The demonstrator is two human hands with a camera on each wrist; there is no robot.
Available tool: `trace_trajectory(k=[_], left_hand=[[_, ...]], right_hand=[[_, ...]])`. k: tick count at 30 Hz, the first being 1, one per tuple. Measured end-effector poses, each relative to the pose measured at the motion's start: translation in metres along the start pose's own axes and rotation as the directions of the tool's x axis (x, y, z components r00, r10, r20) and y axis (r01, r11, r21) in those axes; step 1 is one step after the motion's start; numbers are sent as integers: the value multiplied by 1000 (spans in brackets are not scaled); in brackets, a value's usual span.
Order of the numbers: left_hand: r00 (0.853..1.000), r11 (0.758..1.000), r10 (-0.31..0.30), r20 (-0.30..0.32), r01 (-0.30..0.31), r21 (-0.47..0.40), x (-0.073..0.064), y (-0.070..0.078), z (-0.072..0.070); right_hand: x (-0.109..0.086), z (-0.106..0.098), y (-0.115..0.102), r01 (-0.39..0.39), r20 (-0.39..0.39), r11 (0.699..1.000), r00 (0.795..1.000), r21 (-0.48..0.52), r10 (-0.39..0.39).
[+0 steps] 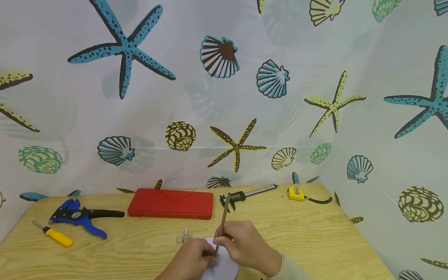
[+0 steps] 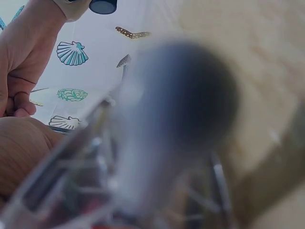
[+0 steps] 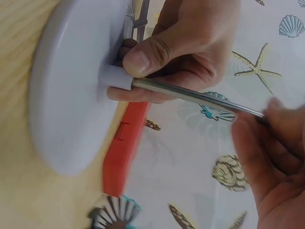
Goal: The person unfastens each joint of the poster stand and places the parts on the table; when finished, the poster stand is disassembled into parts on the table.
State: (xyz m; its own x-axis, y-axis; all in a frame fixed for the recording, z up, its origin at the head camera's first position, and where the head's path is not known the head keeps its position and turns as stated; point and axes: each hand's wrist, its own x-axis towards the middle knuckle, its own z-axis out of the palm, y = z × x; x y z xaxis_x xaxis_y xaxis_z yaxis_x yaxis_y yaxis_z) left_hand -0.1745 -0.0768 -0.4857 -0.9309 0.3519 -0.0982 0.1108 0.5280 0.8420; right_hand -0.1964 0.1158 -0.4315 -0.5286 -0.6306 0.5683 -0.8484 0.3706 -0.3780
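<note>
A white round base (image 3: 71,95) with a short raised socket (image 3: 117,78) lies on the wooden table. From that socket rises a slim metal rod (image 1: 225,214), tilted slightly in the head view. My left hand (image 1: 196,256) pinches the socket between thumb and fingers, right where the rod enters. Higher up, my right hand (image 1: 243,243) grips the rod between thumb and fingertips. Just beyond the left hand sits a small clear plastic piece (image 1: 182,237) with a white peg. A blurred dark round shape (image 2: 186,90) fills much of the left wrist view.
Along the back are a red case (image 1: 170,203), a digital caliper (image 1: 241,195) and a yellow tape measure (image 1: 296,193). Blue-handled wire strippers (image 1: 82,216) and a yellow-handled knife (image 1: 58,237) lie at left. A patterned curtain (image 1: 157,97) hangs behind the table.
</note>
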Motion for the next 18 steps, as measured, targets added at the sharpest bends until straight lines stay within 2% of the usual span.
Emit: trace_trajectory(k=[3, 6, 11, 14, 18], left_hand=[[999, 999, -33, 7, 33, 6, 0, 1, 0], [999, 999, -45, 3, 45, 21, -2, 1, -1], [999, 999, -44, -1, 44, 25, -1, 0, -1], [997, 997, -77, 10, 77, 8, 0, 1, 0], [998, 998, -67, 13, 66, 10, 1, 2, 0]], right_hand=[[6, -17, 0, 19, -115, 1000, 993, 9, -18], [10, -36, 1, -13, -209, 999, 978, 38, 21], [9, -47, 3, -73, -198, 994, 976, 76, 87], [10, -46, 4, -74, -208, 995, 974, 71, 87], [10, -45, 5, -78, -216, 995, 972, 66, 91]])
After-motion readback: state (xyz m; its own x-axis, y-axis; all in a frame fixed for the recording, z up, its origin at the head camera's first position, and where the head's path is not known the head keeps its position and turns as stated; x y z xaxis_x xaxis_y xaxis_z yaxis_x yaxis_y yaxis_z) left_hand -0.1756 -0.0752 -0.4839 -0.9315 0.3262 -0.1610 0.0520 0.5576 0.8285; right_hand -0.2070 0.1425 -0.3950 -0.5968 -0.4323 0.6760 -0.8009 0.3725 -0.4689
